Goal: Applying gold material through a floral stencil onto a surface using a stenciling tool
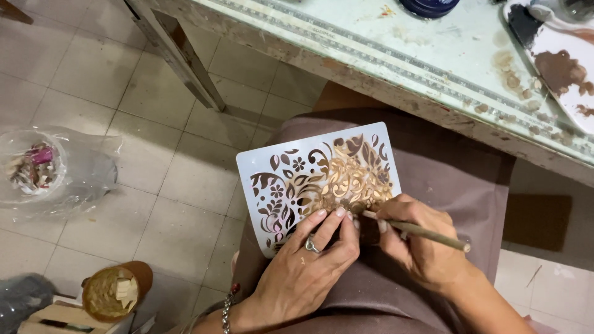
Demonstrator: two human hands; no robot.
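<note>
Resting on the seated person's lap, over a mauve cloth (pixel 445 167), a white floral stencil (pixel 318 179) lies flat with its right half coated in gold-tan paint and its left half showing dark through the cut-outs. The left hand (pixel 309 266), wearing a ring (pixel 311 245) and a beaded bracelet (pixel 226 312), presses fingertips (pixel 321 213) onto the stencil's lower edge, fingers close together and extended. The right hand (pixel 421 244) pinches a thin wooden-handled brush (pixel 421 231) between thumb and fingers, its tip meeting the stencil just beside the left fingertips. Judged from this arrangement, the stencil could slip on the soft lap if the holding pressure eased, smearing the pattern edges; an overloaded brush could let paint creep under the cut-outs; and the brush tip works near enough to the holding fingers to mark them. Above, a paint-stained pale green table (pixel 433 55) carries a white palette (pixel 557 80) with brown and dark blobs and, at the top edge, a dark blue round container (pixel 429 6). On the tiled floor (pixel 93 93) to the left sits a clear plastic bag (pixel 55 173) around a tub of scraps, some pink; lower down stands a round brown pot (pixel 114 291) holding pale pieces, beside a wooden crate (pixel 68 318). No label is legible on any of these.
</note>
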